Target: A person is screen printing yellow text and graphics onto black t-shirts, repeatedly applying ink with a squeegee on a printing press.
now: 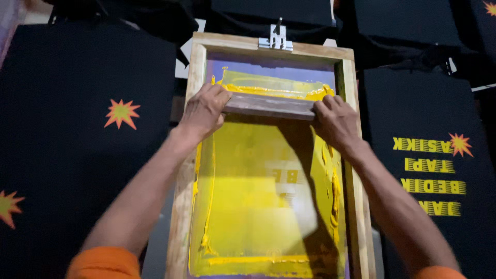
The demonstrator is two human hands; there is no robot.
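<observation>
Lower edge of the wooden frame (182, 206) cut off at the bottom, faint lettering in its mesh hard to read under smeared yellow ink (258, 206). Left hand (203, 111) and right hand (336, 121) clamped on either end of the wooden squeegee (268, 106), near the frame's far end. Black shirts (77, 129) flanking the frame, metal clamp (276, 39) at its top.

Both arms reach toward twelve o'clock, orange sleeves at the elbows. The left hand (204, 109) and right hand (336, 121) curl palm-down (fingers clenched), level, well apart.
</observation>
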